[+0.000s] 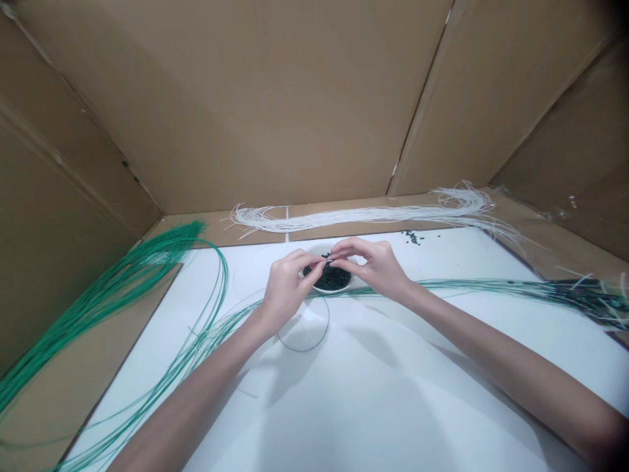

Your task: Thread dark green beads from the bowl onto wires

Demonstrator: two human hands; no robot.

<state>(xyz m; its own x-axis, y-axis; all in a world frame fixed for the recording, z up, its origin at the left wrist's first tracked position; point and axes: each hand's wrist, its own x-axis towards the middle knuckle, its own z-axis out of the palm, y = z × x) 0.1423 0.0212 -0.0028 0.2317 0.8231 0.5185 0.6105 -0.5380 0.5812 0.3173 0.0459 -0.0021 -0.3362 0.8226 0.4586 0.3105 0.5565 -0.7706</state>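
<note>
My left hand [289,282] and my right hand [376,263] meet fingertip to fingertip above a white bowl [330,290]. Small black pieces [335,278] fill the bowl. Each hand is closed in a pinch of thumb and fingers. A short, pale, thin strand [329,260] shows between the two pinches. What else the right fingertips hold is too small to make out. Below my left hand a thin wire-like loop [303,351] curves over the white table; where its ends go is hidden.
A bundle of green strands [142,275] spreads along the left and passes behind my hands to dark-tipped ends [584,298] at the right. White strands [344,216] lie along the back, near loose black bits [413,237]. Cardboard walls [275,98] enclose the white tabletop [354,406].
</note>
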